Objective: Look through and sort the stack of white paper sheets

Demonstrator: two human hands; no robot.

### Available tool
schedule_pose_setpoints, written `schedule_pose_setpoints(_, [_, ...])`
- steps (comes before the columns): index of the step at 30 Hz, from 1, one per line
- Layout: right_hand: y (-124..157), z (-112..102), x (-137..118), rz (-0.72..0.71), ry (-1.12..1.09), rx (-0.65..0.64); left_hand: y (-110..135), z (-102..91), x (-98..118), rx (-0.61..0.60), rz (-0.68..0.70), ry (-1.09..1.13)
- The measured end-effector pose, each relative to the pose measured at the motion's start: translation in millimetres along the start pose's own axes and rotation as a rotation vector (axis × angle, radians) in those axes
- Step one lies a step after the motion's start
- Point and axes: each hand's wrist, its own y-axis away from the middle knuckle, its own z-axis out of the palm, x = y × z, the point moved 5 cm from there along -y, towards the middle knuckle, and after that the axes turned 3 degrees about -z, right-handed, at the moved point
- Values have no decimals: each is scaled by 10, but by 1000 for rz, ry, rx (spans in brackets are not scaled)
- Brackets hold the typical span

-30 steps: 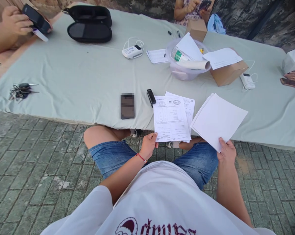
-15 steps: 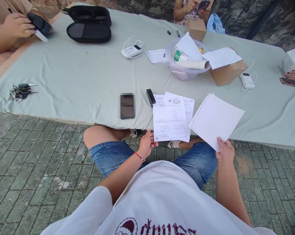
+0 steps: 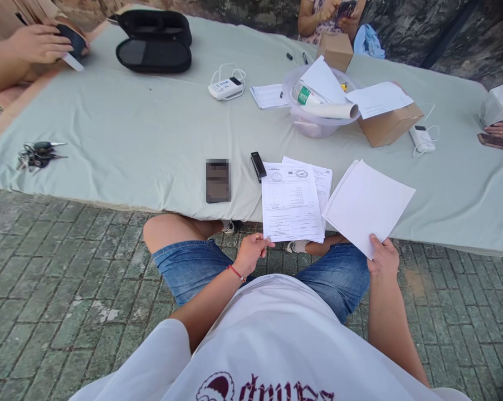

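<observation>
My left hand pinches the lower left corner of a printed form that bears two round stamps. This form overlaps another printed sheet, and both hang a little over the table's front edge. In my right hand is a small stack of blank white paper, held by its near corner between thumb and fingers. The stack is to the right of the forms, its left corner close to them. A black stapler lies at the form's upper left corner.
On the cloth-covered table are a dark blurred-out object, keys, an open black case, a white device, a filled plastic basin and a cardboard box. Other people's hands show at the far edges.
My left hand has shifted slightly, its fingers turning to the right onto the form's corner. The papers and my right hand stay almost in place.
</observation>
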Motion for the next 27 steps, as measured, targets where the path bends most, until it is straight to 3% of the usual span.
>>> schedule_pose_setpoints(9, [-9, -1, -6, -8, -17, -6, 102, 44, 123, 29, 86, -173])
schedule_pose_setpoints(12, [-21, -13, 4, 2, -15, 3, 223, 58, 297, 62, 230, -392])
schedule_pose_setpoints(15, [-21, -11, 11, 15, -12, 21, 304, 37, 490, 172, 388, -599])
schedule_pose_setpoints(20, [-16, 1, -3, -12, -18, 19, 379, -9, 664, 282, 558, -677])
schedule_pose_setpoints(23, [-32, -30, -8, -29, -15, 29, 550, 58, 756, 151, 717, -693])
schedule_pose_setpoints(27, [-65, -70, -11, -34, -15, 40, 1075, 259, 1047, -174, 1104, -710])
